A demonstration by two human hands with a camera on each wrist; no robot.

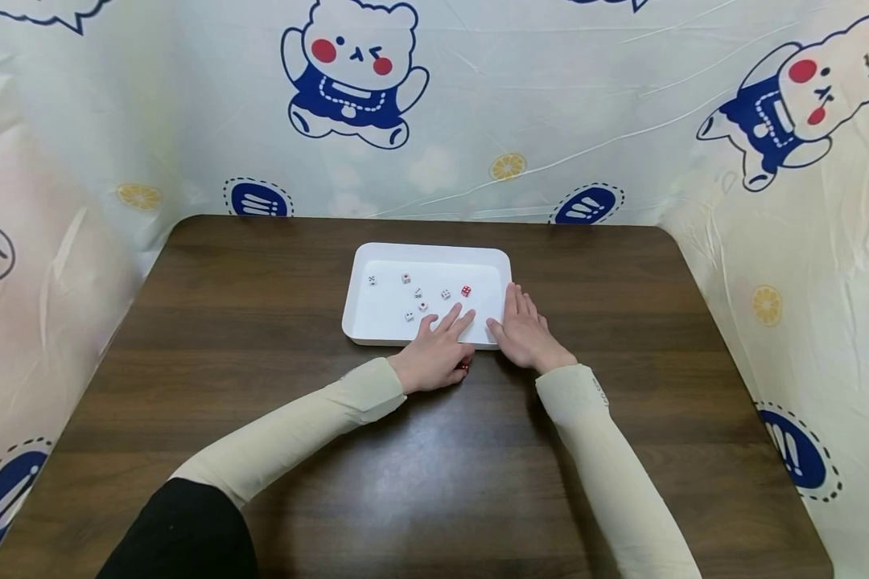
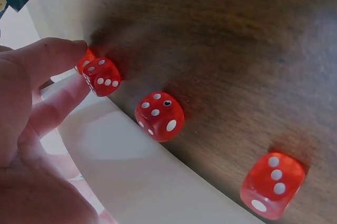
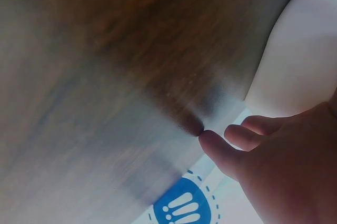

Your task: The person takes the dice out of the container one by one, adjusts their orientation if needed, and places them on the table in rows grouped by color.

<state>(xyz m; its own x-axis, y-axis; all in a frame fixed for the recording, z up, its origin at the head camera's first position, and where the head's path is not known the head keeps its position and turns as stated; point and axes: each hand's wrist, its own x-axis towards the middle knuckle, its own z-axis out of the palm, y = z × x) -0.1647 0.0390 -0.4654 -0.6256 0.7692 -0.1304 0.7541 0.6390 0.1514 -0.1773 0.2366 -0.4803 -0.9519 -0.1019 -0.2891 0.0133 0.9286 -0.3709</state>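
A shallow white tray (image 1: 427,254) holds several white dice (image 1: 418,293) and one red die (image 1: 466,291). My left hand (image 1: 432,358) reaches over the tray's front edge, thumb and two fingers spread above its floor. Its other two fingers bend down outside the front wall, with red dice (image 2: 102,77) between their tips. Two more red dice, one nearer (image 2: 272,185) and one further along (image 2: 159,116), lie on the wood against the tray wall; the head view hides them behind my left hand. My right hand (image 1: 529,334) lies along the tray's right side, fingers straight, thumb over the front right corner.
The tray stands on a brown wooden table (image 1: 376,498), towards its far edge. A pale curtain (image 1: 478,96) printed with bears hangs behind the table and along both sides.
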